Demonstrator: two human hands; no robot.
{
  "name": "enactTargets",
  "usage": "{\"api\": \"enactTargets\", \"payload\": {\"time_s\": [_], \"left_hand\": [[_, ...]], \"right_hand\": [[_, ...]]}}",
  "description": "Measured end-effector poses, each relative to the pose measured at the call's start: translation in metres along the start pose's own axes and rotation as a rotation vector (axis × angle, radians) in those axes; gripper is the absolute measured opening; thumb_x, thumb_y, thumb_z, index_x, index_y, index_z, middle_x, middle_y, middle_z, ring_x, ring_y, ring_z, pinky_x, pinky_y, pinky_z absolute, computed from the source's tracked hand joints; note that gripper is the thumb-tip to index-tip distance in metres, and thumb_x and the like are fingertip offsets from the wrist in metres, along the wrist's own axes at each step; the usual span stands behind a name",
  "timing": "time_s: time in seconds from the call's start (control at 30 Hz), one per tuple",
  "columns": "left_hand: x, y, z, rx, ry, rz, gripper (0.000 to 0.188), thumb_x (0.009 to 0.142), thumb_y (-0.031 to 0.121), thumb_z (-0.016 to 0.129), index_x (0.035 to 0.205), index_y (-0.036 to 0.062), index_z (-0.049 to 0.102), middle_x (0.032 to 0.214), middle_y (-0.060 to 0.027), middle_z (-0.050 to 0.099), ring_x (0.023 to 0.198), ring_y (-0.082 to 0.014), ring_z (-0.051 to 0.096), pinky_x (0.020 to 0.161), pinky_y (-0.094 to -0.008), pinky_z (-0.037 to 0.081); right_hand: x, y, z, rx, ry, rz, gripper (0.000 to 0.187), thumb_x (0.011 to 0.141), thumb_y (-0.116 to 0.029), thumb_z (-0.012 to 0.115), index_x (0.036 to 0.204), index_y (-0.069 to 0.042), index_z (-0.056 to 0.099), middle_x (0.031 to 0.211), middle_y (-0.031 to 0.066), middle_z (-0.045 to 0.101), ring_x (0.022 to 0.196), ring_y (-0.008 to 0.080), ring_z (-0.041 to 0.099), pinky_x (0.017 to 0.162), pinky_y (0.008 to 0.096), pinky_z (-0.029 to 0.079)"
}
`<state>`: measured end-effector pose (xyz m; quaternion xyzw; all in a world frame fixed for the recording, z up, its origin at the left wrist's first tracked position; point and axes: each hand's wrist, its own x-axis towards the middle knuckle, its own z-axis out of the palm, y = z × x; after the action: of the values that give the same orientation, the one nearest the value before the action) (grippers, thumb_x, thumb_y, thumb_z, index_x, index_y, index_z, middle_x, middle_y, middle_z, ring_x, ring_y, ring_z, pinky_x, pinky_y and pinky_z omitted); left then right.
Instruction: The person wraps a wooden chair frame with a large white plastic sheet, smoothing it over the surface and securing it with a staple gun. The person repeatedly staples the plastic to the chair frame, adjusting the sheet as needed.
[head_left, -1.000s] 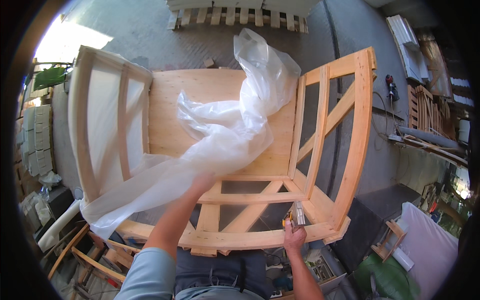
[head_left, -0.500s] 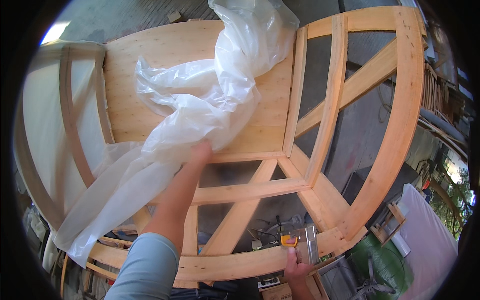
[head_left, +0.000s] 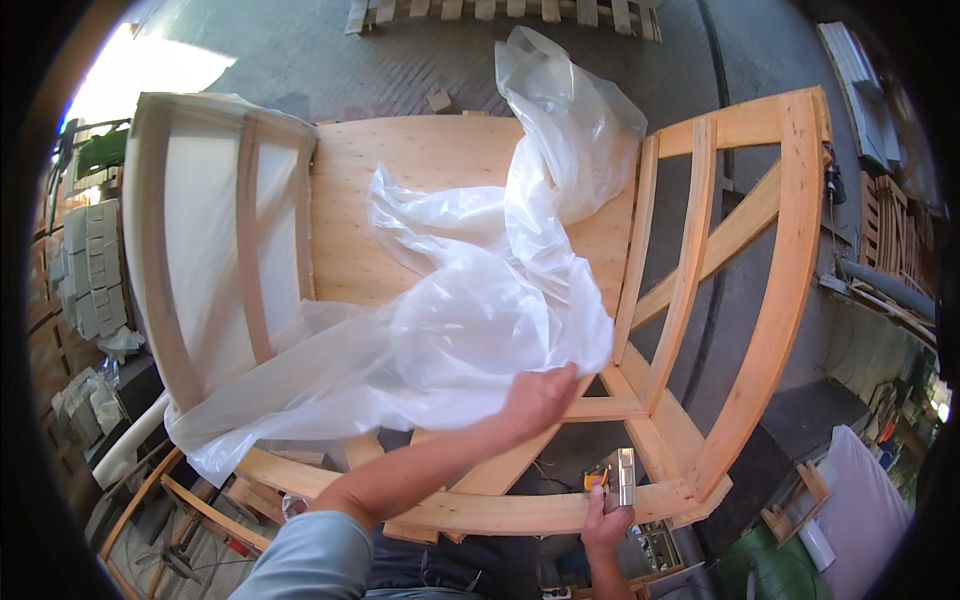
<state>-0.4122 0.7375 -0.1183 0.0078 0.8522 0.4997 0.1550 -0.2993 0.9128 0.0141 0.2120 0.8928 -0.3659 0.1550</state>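
Translucent plastic sheeting (head_left: 460,310) lies in loose folds over a plywood panel (head_left: 400,150) and the near side of a wooden frame (head_left: 770,340). My left hand (head_left: 545,395) is closed on the sheeting's edge, right of the middle. Near the frame's front right corner, my right hand (head_left: 605,520) grips a staple gun (head_left: 626,478) with a silver metal body and a yellow-orange part. Its lower part is hidden by my fingers. Plastic covers the frame's left side (head_left: 185,250), while the beams on the right are bare.
A slatted pallet (head_left: 500,10) stands beyond the frame. Stacked grey blocks (head_left: 95,265) are at the left. To the right lie a green bundle (head_left: 765,560), a pale sheet-covered thing (head_left: 865,490) and a small wooden piece (head_left: 797,500).
My left hand has pulled the plastic sheeting to the right, across the front part of the frame. The right hand still holds the staple gun near the corner. The view has shifted.
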Motion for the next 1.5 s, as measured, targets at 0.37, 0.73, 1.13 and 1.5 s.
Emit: {"api": "enactTargets", "payload": {"time_s": [0.37, 0.73, 1.13, 1.5], "left_hand": [[-0.05, 0.083, -0.011, -0.19, -0.265, -0.437, 0.031, 0.095, 0.029, 0.046, 0.098, 0.0002, 0.058, 0.096, -0.0277, 0.063, 0.088, -0.0494, 0.058, 0.079, -0.0528, 0.046], [-0.125, 0.141, -0.025, 0.11, -0.405, 0.014, 0.03, 0.088, 0.022, 0.054, 0.108, 0.0013, 0.046, 0.07, -0.0207, 0.065, 0.062, -0.0405, 0.064, 0.052, -0.0517, 0.05], [-0.163, 0.166, -0.125, 0.143, -0.047, 0.232, 0.074, 0.079, 0.038, 0.072, 0.135, 0.0011, 0.043, 0.137, -0.0232, 0.045, 0.128, -0.0399, 0.042, 0.104, -0.051, 0.035], [-0.25, 0.099, -0.215, 0.47, -0.567, -0.23, 0.033, 0.085, 0.037, 0.06, 0.103, 0.0105, 0.064, 0.097, -0.0132, 0.067, 0.092, -0.0339, 0.065, 0.078, -0.0462, 0.051]], "right_hand": [[0.004, -0.002, -0.005, 0.012, 0.03, 0.035, 0.033, 0.084, -0.025, 0.071, 0.074, 0.003, 0.056, 0.061, 0.0172, 0.055, 0.055, 0.0305, 0.055, 0.056, 0.0419, 0.043], [0.02, -0.052, -0.043, 0.657, -0.512, 0.577, 0.044, 0.082, -0.042, 0.072, 0.104, -0.005, 0.064, 0.088, 0.0061, 0.068, 0.073, 0.0183, 0.066, 0.065, 0.0312, 0.057], [0.052, -0.023, -0.154, 0.854, -0.124, 0.483, 0.034, 0.075, -0.007, 0.065, 0.104, 0.009, 0.059, 0.094, 0.0169, 0.066, 0.083, 0.0309, 0.067, 0.068, 0.0441, 0.059], [0.081, -0.047, -0.302, 0.866, 0.209, 0.257, 0.036, 0.073, -0.005, 0.062, 0.104, 0.011, 0.056, 0.1, 0.0175, 0.061, 0.091, 0.0289, 0.064, 0.076, 0.0395, 0.055]]}}
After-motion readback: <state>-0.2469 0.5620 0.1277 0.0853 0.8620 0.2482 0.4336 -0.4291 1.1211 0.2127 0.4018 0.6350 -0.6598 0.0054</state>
